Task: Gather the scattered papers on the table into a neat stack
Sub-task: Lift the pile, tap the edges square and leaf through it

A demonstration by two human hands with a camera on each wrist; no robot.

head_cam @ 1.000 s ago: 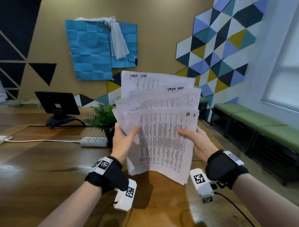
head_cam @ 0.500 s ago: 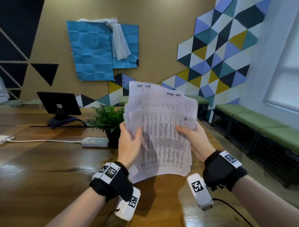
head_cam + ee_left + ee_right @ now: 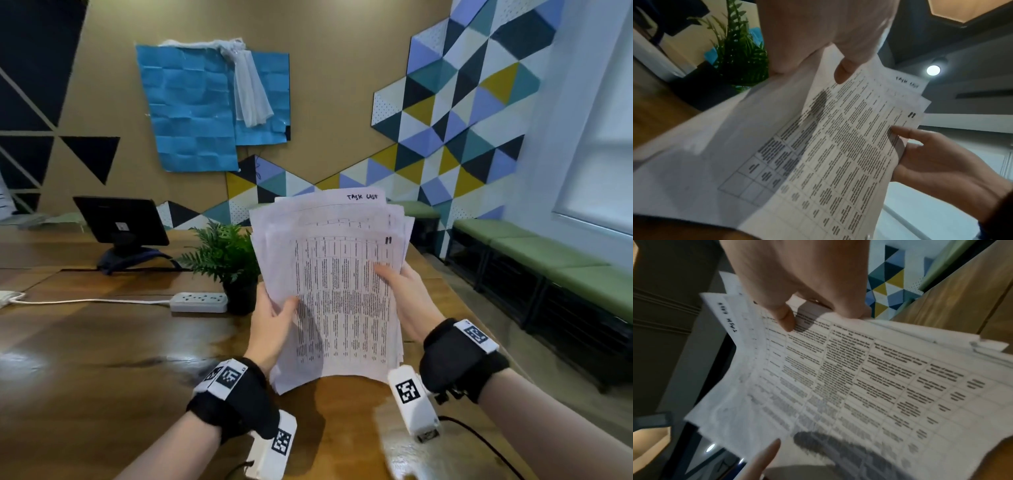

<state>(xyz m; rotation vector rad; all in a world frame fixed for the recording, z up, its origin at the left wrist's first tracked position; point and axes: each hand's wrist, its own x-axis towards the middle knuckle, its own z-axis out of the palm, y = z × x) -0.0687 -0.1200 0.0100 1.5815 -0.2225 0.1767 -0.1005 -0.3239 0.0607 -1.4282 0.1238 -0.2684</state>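
A bundle of white printed papers [image 3: 339,294] stands upright above the wooden table [image 3: 102,359], its lower edge just over the wood. Sheets at the back stick up unevenly, one headed "TASK LIST". My left hand [image 3: 274,318] grips the bundle's left edge, thumb on the front sheet. My right hand [image 3: 404,294] grips the right edge, thumb across the print. In the left wrist view the papers [image 3: 818,154] fill the frame between my left hand [image 3: 842,71] and right hand [image 3: 931,155]. The right wrist view shows the papers [image 3: 859,378] under my right hand [image 3: 797,313].
A potted fern [image 3: 226,260] stands just left of the papers, with a white power strip [image 3: 198,301] and its cord beside it. A dark monitor [image 3: 120,222] sits at the back left. Green benches [image 3: 548,260] line the wall on the right.
The fanned-out sheets have been drawn together into a tighter bundle and lowered toward the table. Both hands kept their hold on the side edges.
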